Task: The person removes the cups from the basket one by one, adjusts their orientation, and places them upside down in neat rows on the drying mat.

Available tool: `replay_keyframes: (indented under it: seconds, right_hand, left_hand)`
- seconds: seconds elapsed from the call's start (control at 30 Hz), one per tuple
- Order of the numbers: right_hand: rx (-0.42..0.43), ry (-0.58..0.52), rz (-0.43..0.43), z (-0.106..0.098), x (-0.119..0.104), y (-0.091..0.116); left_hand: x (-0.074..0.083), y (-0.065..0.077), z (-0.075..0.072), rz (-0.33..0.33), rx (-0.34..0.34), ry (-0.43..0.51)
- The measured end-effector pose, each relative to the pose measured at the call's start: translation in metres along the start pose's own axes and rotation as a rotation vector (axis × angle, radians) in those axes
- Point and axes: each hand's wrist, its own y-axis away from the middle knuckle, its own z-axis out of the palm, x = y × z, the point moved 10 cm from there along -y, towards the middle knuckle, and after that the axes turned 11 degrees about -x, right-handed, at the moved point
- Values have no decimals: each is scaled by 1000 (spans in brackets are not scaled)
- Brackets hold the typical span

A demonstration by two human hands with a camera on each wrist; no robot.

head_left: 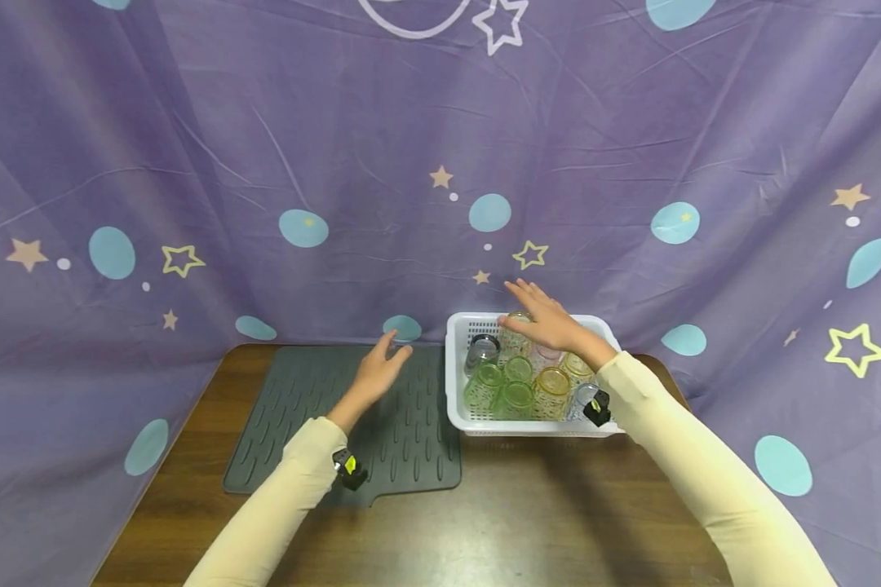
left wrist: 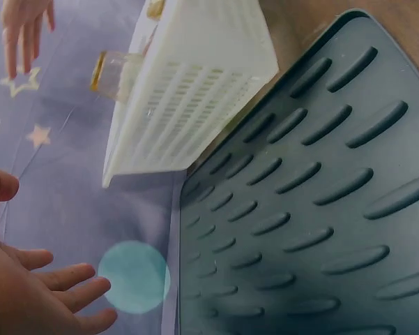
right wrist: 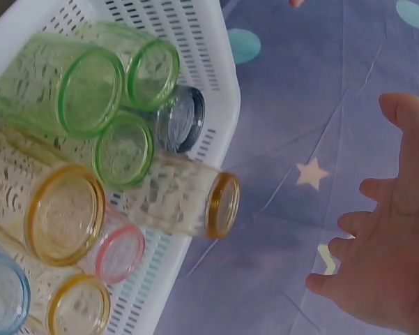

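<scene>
Both hands released, nothing gripped. Left hand point(head_left: 377, 377) is held over the rear of the grey mat point(head_left: 422, 408), fingers extended, thumb apart. Right hand point(head_left: 546, 322) is held above the basket's rear side, fingers extended; in the right wrist view a gap is seen between it and the glasses.

Glasses point(head_left: 518, 397) are packed close together in the white basket point(head_left: 536, 427), right of the mat. One amber-rimmed glass point(right wrist: 188, 199) is stood tall enough to jut past the rim. Little side room is left between neighbours; access is offered from above. Basket's rear rim is set near the curtain point(head_left: 382, 122); in front, table point(head_left: 543, 522) surface is left toward the near side.

Part of the rear rim is hidden by the right hand, the front right corner by the sleeve point(head_left: 675, 440) and wrist camera point(head_left: 598, 408). Pink glass point(right wrist: 120, 251) is partly covered by its neighbours. Blue glass point(right wrist: 3, 296) is cut off by the frame. Mat-to-basket contact can't be told.
</scene>
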Motion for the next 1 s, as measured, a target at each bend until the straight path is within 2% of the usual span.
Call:
replay_keyframes:
  seconds: [0.27, 0.47, 0.67, 0.83, 1.0]
  right_hand:
    - [-1, -13, -17, -17, 13, -6]
    - [-37, -35, -23, -30, 30, -9]
    - [-121, -39, 62, -38, 50, -1]
    - [-173, -53, 96, -39, 67, 3]
    - [-205, -31, 106, -36, 81, 5]
  left_hand:
    - [-35, 10, -44, -96, 78, 101]
    - [-71, 27, -82, -173, 129, 105]
    - [-110, 49, -113, -259, 166, 52]
    - [-142, 65, -134, -339, 224, 27]
    - [-165, 74, -145, -389, 244, 11]
